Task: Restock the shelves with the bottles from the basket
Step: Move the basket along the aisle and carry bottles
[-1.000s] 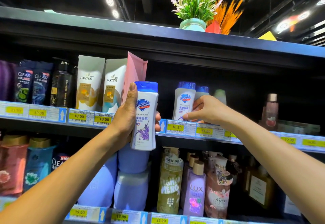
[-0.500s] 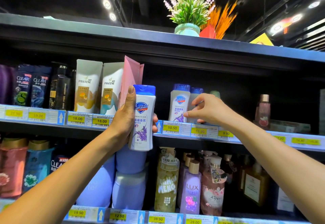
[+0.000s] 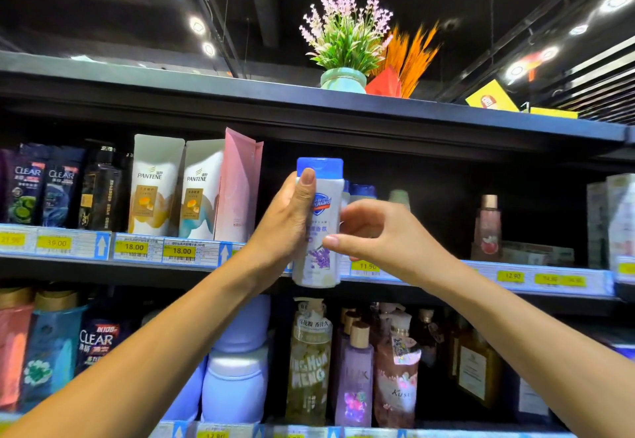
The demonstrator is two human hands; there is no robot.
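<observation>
The left hand is gripping the white plastic, blue-capped bottle upright before the black shelf. The right hand is hovering at its 3 o'clock, fingers loosely curled, holding nothing.

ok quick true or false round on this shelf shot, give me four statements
1. The left hand grips a white bottle with a blue cap. True.
2. That bottle stands on the shelf. False: it is held up in front of the price rail, with its base hanging below the rail.
3. Two Pantene pouches stand just left of a pink pouch. True.
4. The flowers on top of the unit sit in a red pot. False: the pot is pale green.
</observation>
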